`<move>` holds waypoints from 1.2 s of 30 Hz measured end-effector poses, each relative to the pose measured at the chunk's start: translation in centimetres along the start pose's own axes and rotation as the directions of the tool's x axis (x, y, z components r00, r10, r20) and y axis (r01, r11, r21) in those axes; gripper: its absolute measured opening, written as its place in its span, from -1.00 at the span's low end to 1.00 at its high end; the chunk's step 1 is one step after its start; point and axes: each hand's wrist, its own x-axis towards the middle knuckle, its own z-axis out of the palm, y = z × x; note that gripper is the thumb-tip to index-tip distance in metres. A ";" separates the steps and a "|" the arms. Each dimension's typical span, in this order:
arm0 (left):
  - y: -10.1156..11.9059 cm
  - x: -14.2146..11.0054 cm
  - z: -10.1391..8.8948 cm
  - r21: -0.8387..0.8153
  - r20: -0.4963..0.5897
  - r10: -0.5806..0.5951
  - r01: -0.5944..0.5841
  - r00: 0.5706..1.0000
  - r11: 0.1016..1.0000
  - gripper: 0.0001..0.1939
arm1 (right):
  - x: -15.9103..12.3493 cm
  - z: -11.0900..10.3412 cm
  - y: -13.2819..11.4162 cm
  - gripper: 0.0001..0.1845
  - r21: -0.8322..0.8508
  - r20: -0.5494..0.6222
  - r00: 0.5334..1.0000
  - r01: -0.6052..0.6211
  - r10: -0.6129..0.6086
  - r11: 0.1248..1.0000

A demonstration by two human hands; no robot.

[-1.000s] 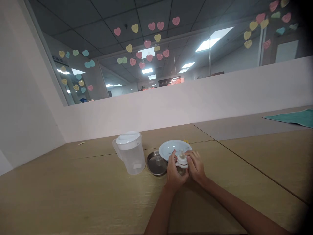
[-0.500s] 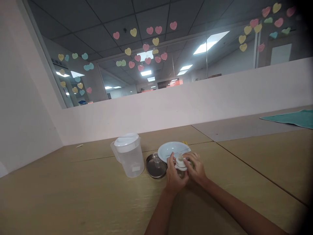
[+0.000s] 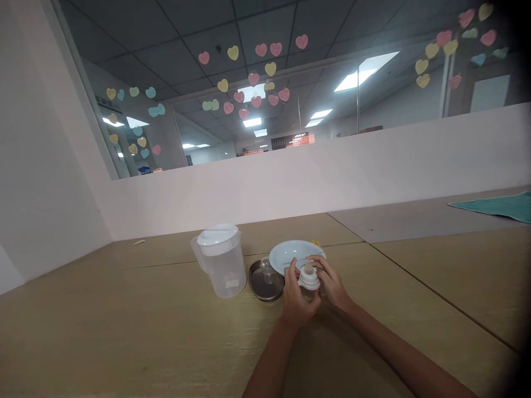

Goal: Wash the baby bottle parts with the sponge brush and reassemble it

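Note:
A baby bottle (image 3: 309,279) with a white collar and a clear teat stands upright between my hands, in front of the light blue plate (image 3: 290,250). My left hand (image 3: 296,298) is wrapped round the bottle from the left, below the collar. From the right, my right hand (image 3: 334,284) has its fingertips at the teat and its thumb by the collar. The bottle's lower part is mostly hidden by my fingers. Just left of my left hand is a round metal dish (image 3: 263,290) with a clear dome-shaped cap (image 3: 266,266) in it.
A clear plastic pitcher (image 3: 226,271) with a white lid stands left of the dish. Something small and yellow (image 3: 316,243) shows behind the plate. A teal cloth (image 3: 498,205) lies at the far right. A white wall (image 3: 249,193) with a window bounds the table (image 3: 166,326).
My right hand's fingers have shifted from the side of the collar up to the teat's top. My left hand keeps its hold on the bottle. The view has shifted slightly.

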 end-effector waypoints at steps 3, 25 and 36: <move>0.2 0.0 0.0 -0.011 0.008 0.001 -0.001 1.000 1.000 -0.19 | -0.3 -0.2 0.1 -0.79 -0.181 -0.090 0.990 0.089 -0.107 0.979; 0.3 0.2 -0.3 -0.186 0.056 -0.049 0.058 0.997 0.981 -0.15 | -0.8 0.5 -0.3 -0.60 -0.199 -0.031 0.991 0.123 -0.132 0.972; 0.0 0.1 -0.4 -0.210 0.096 -0.053 0.072 0.994 0.975 -0.08 | -0.4 0.2 -0.7 -0.71 -0.229 0.076 0.988 0.149 -0.135 0.962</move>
